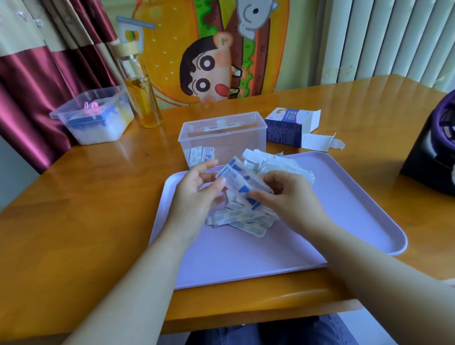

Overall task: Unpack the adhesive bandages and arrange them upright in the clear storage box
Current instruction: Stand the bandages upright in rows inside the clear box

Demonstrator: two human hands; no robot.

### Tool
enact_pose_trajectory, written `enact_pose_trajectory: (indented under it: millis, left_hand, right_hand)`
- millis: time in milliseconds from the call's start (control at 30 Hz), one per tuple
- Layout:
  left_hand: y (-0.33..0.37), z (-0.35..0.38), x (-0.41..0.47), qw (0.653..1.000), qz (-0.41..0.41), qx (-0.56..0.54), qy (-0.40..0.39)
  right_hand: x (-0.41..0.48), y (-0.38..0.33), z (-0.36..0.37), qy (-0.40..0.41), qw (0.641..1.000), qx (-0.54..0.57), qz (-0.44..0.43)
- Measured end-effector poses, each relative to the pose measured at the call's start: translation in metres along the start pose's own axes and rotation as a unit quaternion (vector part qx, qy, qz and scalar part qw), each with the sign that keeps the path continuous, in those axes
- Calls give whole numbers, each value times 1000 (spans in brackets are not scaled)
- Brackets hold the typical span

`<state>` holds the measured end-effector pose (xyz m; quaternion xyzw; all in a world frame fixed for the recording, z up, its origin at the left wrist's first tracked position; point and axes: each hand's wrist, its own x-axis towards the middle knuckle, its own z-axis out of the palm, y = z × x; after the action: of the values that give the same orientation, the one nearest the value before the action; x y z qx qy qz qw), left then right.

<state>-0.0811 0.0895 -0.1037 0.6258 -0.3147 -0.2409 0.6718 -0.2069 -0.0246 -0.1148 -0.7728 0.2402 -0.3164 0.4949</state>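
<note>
A small stack of blue-and-white wrapped bandages (241, 178) is held above the lilac tray (353, 219). My right hand (287, 195) grips the stack's near end, and my left hand (196, 192) holds its far end between thumb and fingers. More loose bandages (244, 218) lie in a heap on the tray beneath my hands, and another pile (281, 164) sits behind my right hand. The clear storage box (222, 136) stands just beyond the tray with a few bandages (201, 155) upright in its left corner.
The opened blue bandage carton (289, 126) lies right of the box. A glass bottle of yellow liquid (142, 92) and a lidded plastic tub (96, 115) stand at the back left. A dark purple bag (444, 149) sits at the right edge of the wooden table (79, 218).
</note>
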Motion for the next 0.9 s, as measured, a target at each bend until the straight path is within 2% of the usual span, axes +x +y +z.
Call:
enact_pose_trajectory:
  millis: [67, 100, 300, 533, 667, 800, 900]
  left_hand:
    - [2, 10, 3, 991, -80, -103, -13]
    - [2, 15, 3, 987, -104, -117, -21]
    - [-6, 21, 1, 979, -130, -157, 7]
    - [6, 18, 0, 980, -126, -154, -5]
    - [8, 14, 0, 978, -126, -165, 7]
    - [10, 9, -4, 964, -150, -217, 18]
    - [11, 6, -7, 942, -189, -274, 34]
  right_hand:
    - [3, -7, 4, 7, 991, 118, 62]
    - [5, -9, 6, 9, 985, 154, 82]
    - [6, -7, 9, -17, 962, 240, 131]
    - [11, -13, 5, -49, 972, 189, 131]
    - [12, -18, 1, -21, 979, 169, 115]
    - [10, -24, 5, 0, 978, 182, 105]
    - [10, -32, 11, -24, 971, 218, 96]
